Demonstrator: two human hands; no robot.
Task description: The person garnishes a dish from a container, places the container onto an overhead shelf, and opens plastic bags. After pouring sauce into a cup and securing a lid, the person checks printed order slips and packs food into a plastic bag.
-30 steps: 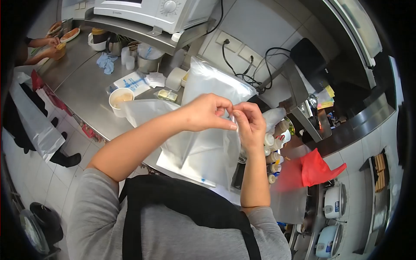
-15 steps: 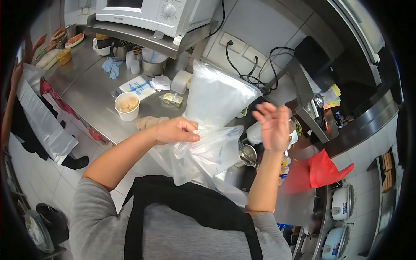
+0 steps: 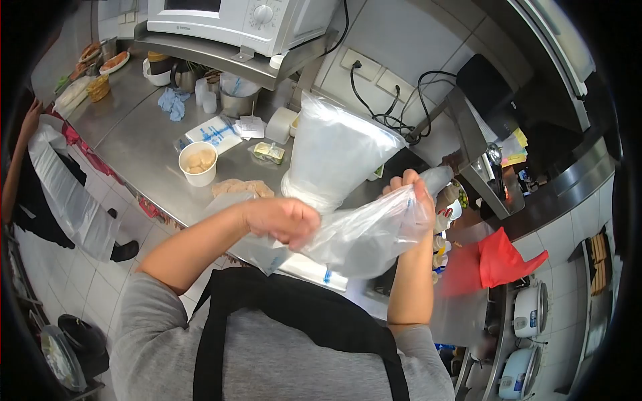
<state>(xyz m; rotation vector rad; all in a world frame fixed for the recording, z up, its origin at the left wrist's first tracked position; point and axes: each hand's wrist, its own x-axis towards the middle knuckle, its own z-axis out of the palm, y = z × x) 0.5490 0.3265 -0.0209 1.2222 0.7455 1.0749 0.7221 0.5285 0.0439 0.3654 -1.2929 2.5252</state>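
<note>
A clear plastic bag (image 3: 364, 237) is stretched between my two hands above the near edge of the counter. My left hand (image 3: 284, 220), slightly blurred, is closed on the gathered left end of it. Fingers of my right hand (image 3: 413, 194) are wrapped round its upper right edge. Behind the bag stands a large translucent plastic sack (image 3: 341, 150), narrowed at its lower end. A white bundle with blue print (image 3: 311, 271) lies beneath my hands. To the left are a white cup (image 3: 198, 164) with pale brown contents and a crumpled beige cloth (image 3: 241, 188).
A microwave (image 3: 247, 23) sits on a shelf above the steel counter (image 3: 134, 137). Bottles (image 3: 439, 244) and a red bag (image 3: 505, 260) are at the right. A co-worker in an apron (image 3: 70, 194) stands at the far left. Rice cookers (image 3: 529, 311) are low at the right.
My right hand, open and off the bag half a second ago, has closed on its edge. The bag is now spread to the right. The co-worker's arm at the far left has lowered.
</note>
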